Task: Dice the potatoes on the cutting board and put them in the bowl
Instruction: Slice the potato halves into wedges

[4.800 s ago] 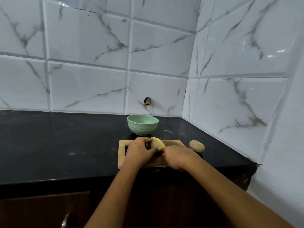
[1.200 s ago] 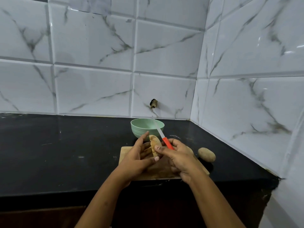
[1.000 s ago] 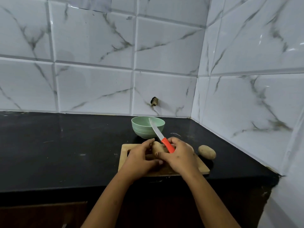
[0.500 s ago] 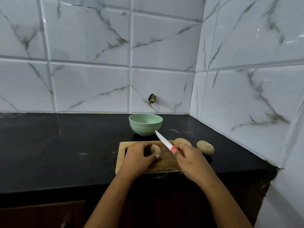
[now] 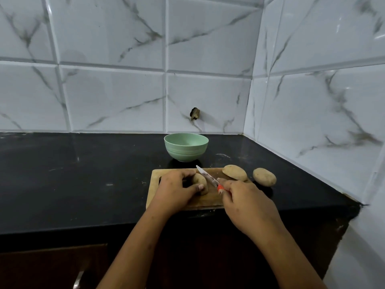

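- Wooden cutting board (image 5: 210, 198) lies on the black counter (image 5: 83, 176), under both hands.
- Left hand (image 5: 177, 190) is curled over 1 potato piece (image 5: 201, 181) on the board. The thumb and fingers grip it from 2 sides and hold it down.
- Right hand (image 5: 248, 203) is closed round the orange handle of a knife (image 5: 209, 178). The blade points away and to the left, and it passes just beside the left fingertips. I cannot tell if the edge touches the potato piece.
- Beyond the right hand, at the far right corner of the board, lies the other potato piece (image 5: 235, 172), apart from the hand.
- 1 whole potato (image 5: 264, 176) lies on the counter, beyond the right hand and to its right, just beside the board.
- Green bowl (image 5: 183, 152) stands upright on the counter beyond the left hand, near the far edge of the board.
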